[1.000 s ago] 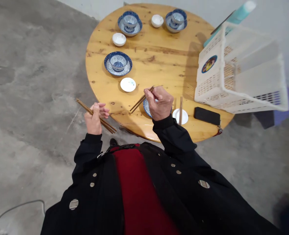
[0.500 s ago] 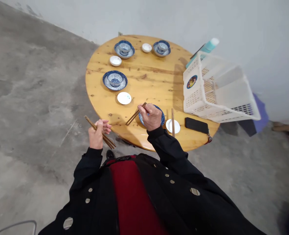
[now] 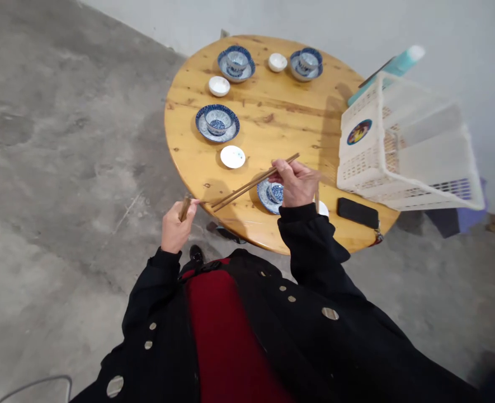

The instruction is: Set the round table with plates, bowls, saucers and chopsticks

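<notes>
My right hand (image 3: 295, 182) pinches a pair of brown chopsticks (image 3: 251, 183) that slant down to the left over the table's near edge. Beneath that hand, a blue-patterned plate with a bowl (image 3: 268, 193) is partly hidden. A small white dish (image 3: 323, 209) peeks out to the right of the wrist, with another chopstick end (image 3: 316, 197) just showing there. Off the table's left edge, my left hand (image 3: 177, 224) is closed round a bundle of chopsticks (image 3: 184, 207), seen almost end-on. A white saucer (image 3: 232, 157) lies beyond the chopstick pair.
The round wooden table (image 3: 272, 129) also carries blue bowls on plates (image 3: 217, 123) and small white bowls (image 3: 277, 62). A white plastic basket (image 3: 362, 157) stands at the right, a turquoise object (image 3: 398, 64) behind it. A black phone (image 3: 358, 212) lies near the right edge.
My right hand has moved right and turned, so its chopsticks point further left. My left hand has tilted its bundle until it faces me end-on. The whole view has shifted a little.
</notes>
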